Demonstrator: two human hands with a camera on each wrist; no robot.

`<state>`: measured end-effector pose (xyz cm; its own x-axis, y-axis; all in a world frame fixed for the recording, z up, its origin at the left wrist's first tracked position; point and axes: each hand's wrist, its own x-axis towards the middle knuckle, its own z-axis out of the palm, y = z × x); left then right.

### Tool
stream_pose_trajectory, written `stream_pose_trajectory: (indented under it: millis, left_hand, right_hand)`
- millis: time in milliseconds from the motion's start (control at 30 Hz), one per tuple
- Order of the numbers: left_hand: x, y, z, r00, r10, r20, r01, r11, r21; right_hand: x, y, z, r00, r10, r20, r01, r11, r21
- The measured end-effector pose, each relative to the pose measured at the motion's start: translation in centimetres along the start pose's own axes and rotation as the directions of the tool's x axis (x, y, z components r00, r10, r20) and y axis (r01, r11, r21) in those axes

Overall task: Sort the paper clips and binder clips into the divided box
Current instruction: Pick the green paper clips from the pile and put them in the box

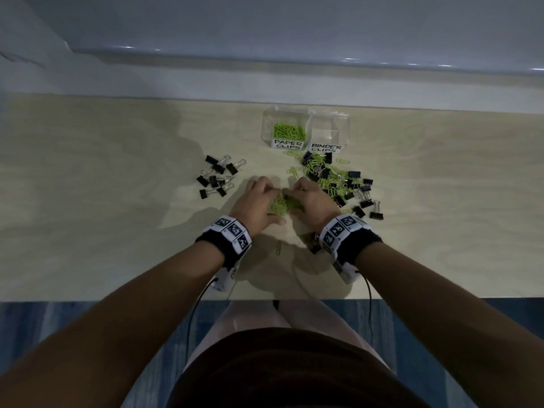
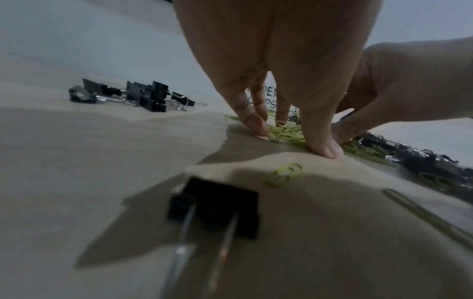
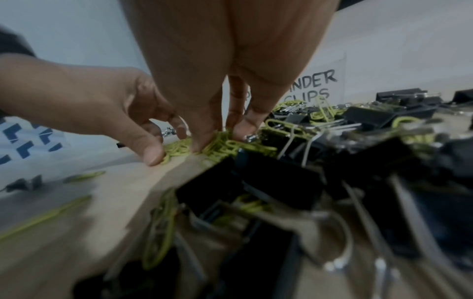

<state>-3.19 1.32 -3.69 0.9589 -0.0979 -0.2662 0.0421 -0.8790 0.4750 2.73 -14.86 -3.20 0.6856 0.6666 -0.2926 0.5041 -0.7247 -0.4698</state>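
A small heap of green paper clips (image 1: 283, 205) lies mid-table. Both hands cup it with curled fingers, left hand (image 1: 266, 192) on its left side and right hand (image 1: 303, 191) on its right. In the left wrist view my thumb and fingertips (image 2: 258, 129) touch the table around the clips (image 2: 286, 134). In the right wrist view my right hand (image 3: 217, 139) digs into the green clips (image 3: 225, 145). The clear divided box (image 1: 343, 125) stands behind; its PAPER CLIPS half holds green clips (image 1: 290, 131), while the BINDER CLIPS half looks empty.
Several black binder clips (image 1: 219, 176) lie in a group to the left. A mixed pile of binder and paper clips (image 1: 338, 181) spreads right of the hands. A lone paper clip (image 1: 278, 248) and a binder clip (image 1: 315, 244) lie near the wrists.
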Motion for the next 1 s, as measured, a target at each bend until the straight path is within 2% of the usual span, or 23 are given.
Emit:
stream_pose_trajectory:
  millis: [167,267,333,433,500,567,700,767,867,933,1000]
  left_hand:
    - [1.2,0.6,-0.4,0.998,0.038,0.055,-0.037,0.999,-0.027]
    - [1.3,0.5,-0.7,0.995,0.078,0.066,-0.078,0.997,0.004]
    - [1.5,0.5,-1.0,0.992,0.094,0.084,-0.097,0.995,0.038]
    - [1.8,0.4,-1.7,0.987,0.109,0.119,-0.115,0.992,0.047]
    - [2.0,0.4,-2.2,0.988,0.1,0.115,-0.1,0.995,-0.005]
    - [2.3,0.5,-3.1,0.995,0.073,0.065,-0.064,0.99,-0.123]
    - [4.1,1.0,-6.2,0.994,-0.044,-0.104,0.003,0.929,-0.371]
    - [5.8,1.0,-8.1,0.972,-0.111,-0.207,0.014,0.908,-0.419]
    - [8.7,1.4,-10.1,0.919,-0.201,-0.339,0.026,0.889,-0.457]
    - [10.5,1.7,-10.7,0.898,-0.232,-0.374,0.036,0.886,-0.463]
    - [11.8,1.9,-10.5,0.904,-0.223,-0.366,0.047,0.9,-0.433]
  right_hand:
    - [-0.2,-0.1,-0.9,0.998,-0.026,-0.062,0.031,0.997,0.068]
    - [-0.6,0.4,-1.1,0.983,-0.007,-0.181,0.032,0.99,0.134]
    - [-0.7,1.0,-1.3,0.966,0.125,-0.226,-0.066,0.966,0.251]
    - [-0.4,1.3,-2.7,0.93,0.316,-0.189,-0.212,0.879,0.427]
    - [0.2,1.0,-4.4,0.907,0.386,-0.17,-0.257,0.825,0.503]
    - [1.4,0.6,-6.6,0.893,0.409,-0.187,-0.256,0.803,0.538]
    - [5.9,0.0,-10.4,0.868,0.412,-0.276,-0.223,0.822,0.524]
    - [8.4,-0.3,-11.3,0.856,0.422,-0.299,-0.237,0.834,0.499]
    - [11.2,-0.5,-11.5,0.878,0.411,-0.244,-0.295,0.868,0.4]
    - [11.5,-0.3,-11.5,0.885,0.415,-0.213,-0.326,0.877,0.352]
    - [10.3,0.2,-11.4,0.879,0.404,-0.253,-0.306,0.885,0.351]
